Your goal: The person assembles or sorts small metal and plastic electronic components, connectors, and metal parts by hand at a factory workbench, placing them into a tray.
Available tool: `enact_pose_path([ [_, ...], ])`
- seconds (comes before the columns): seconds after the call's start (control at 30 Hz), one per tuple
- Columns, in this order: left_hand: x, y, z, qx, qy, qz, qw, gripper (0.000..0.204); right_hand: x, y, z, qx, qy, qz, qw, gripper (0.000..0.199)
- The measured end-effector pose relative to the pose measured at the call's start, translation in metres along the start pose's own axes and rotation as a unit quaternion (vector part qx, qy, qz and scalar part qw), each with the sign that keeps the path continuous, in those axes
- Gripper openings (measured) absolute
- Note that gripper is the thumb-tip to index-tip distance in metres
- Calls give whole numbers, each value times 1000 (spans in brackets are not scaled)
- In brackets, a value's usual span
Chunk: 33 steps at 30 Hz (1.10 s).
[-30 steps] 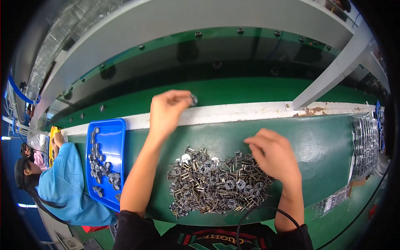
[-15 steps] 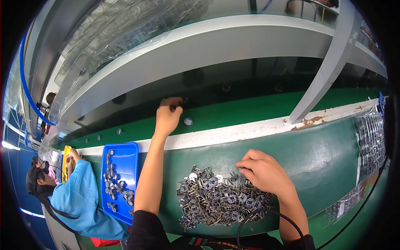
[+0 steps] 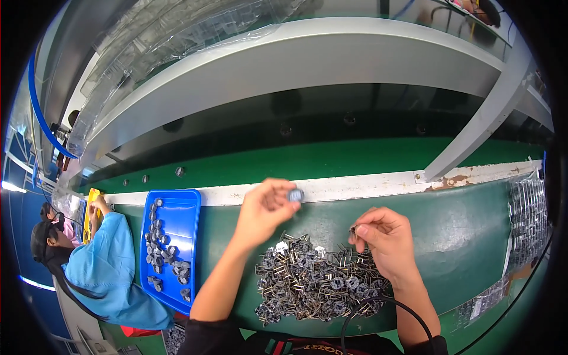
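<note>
My left hand [image 3: 263, 213] is raised over the front of the bench, thumb and fingers pinching a small round grey cap [image 3: 295, 195]. To its right, my right hand [image 3: 381, 239] is closed at the fingertips around a small metal-pinned part [image 3: 355, 229], partly hidden by the fingers. Below both hands lies a large heap of dark parts with metal pins [image 3: 316, 281], a few white pieces among them. Left of my left forearm, a blue tray [image 3: 192, 228] holds several loose grey caps [image 3: 160, 251].
Behind the white rail [image 3: 355, 187] runs a green belt [image 3: 236, 165] carrying a few small round parts [image 3: 180, 171]. A grey post [image 3: 473, 127] rises at right. Clear plastic trays [image 3: 526, 207] lie at the right edge. A black cable [image 3: 408, 307] crosses by my right forearm. A co-worker in blue [image 3: 103, 269] sits at left.
My left hand has come back from the belt toward me and now holds a round cap; the one beside it on the belt is gone. My right hand has lifted slightly, fingers pinched.
</note>
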<state>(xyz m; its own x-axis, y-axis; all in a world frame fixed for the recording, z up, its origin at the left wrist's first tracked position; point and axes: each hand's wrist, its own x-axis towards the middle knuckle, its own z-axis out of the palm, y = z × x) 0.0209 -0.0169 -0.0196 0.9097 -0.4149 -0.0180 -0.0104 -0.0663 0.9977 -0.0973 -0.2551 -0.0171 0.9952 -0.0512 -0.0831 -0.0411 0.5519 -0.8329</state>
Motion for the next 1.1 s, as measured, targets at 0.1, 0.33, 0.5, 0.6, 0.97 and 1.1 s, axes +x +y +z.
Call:
enact_pose_path([
  [0.1, -48, 9, 9, -66, -1, -23, 998, 39, -1, -2, 18, -91, 84, 96, 988, 16],
  [0.33, -77, 7, 23, -77, 0, -10, 997, 41, -5, 8, 38, -72, 3, 49, 996, 18],
  [0.5, -76, 6, 25, -58, -17, 3, 998, 39, -16, 13, 38, -242, 15, 4, 970, 18],
  [0.6, -79, 9, 27, -10, -33, 26, 999, 39, -6, 15, 40, -424, -50, -243, 871, 20],
  [0.97, -82, 12, 30, 50, -47, 46, 997, 39, -9, 21, 50, -469, -67, -250, 845, 15],
  [1.1, -81, 14, 34, 58, -43, 35, 997, 40, -12, 23, 53, -488, -41, -237, 839, 16],
])
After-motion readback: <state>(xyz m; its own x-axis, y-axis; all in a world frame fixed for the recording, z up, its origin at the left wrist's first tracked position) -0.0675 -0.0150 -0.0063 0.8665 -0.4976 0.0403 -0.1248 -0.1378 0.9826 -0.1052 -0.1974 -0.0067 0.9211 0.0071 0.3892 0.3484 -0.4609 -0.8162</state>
